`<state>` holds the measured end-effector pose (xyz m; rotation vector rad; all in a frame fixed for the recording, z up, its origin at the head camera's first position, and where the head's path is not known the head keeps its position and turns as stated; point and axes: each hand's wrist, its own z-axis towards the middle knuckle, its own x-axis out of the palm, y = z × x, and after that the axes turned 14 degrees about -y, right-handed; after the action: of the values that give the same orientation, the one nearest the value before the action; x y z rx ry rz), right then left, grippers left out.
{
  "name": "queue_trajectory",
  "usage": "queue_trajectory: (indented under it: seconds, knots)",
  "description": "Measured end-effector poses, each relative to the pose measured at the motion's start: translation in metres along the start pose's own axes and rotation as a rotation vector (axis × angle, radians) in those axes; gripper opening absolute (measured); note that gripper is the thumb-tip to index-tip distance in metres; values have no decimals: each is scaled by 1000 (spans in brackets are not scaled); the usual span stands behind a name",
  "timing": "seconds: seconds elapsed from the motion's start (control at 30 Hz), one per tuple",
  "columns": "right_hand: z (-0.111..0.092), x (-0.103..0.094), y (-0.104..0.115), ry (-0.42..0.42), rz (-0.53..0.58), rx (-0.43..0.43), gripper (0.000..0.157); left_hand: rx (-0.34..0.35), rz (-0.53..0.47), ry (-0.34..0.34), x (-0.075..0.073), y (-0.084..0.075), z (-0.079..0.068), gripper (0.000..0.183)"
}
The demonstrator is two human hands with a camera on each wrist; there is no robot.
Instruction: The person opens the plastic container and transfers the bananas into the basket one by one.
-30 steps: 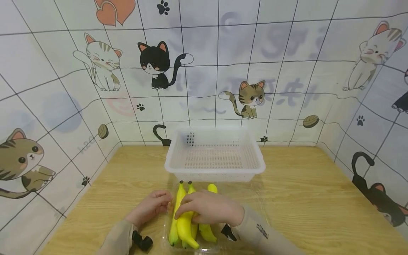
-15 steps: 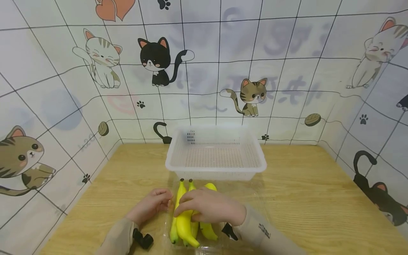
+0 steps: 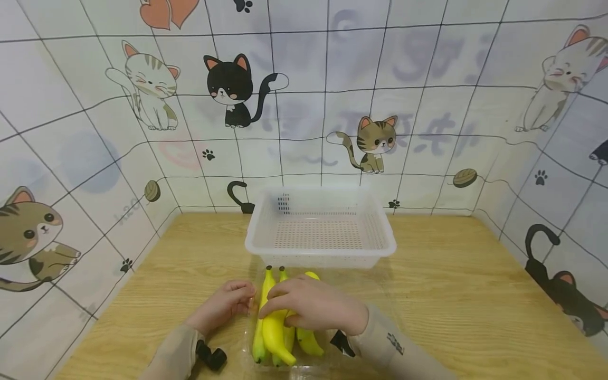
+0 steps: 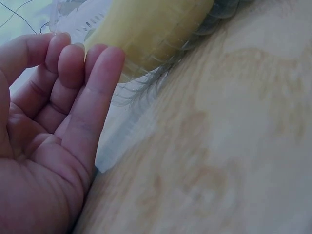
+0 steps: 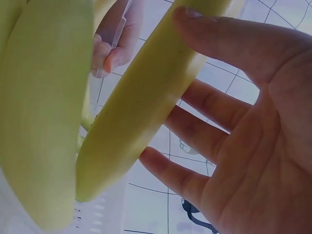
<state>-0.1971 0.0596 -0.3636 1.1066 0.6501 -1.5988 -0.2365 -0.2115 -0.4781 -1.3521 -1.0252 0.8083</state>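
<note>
The bananas are bright yellow, turning greenish at some lower tips, with dark brown stem ends. The ribbed plastic container is clear and colourless. The basket is translucent white, patterned with rows of small perforations. The table shows tan wood grain. The wall covering is white with a black line grid, black paw prints, orange hearts, a black-and-white cat and a brown-striped tabby. The right sleeve is beige with a dark print.
</note>
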Motion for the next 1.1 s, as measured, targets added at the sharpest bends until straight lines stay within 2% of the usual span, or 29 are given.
queue_trajectory:
  seconds: [0.27,0.8,1.1]
  knots:
    - [0,-3,0,-5,-26,-3,49,3,-14,-8,-1,0,0,25]
    - [-2,-8,0,11,-15,56,48,-5,-5,-7,-1,1,1,23]
    - [-4,-10,-3,-29,-48,44,46,-8,-4,-2,0,0,1,21]
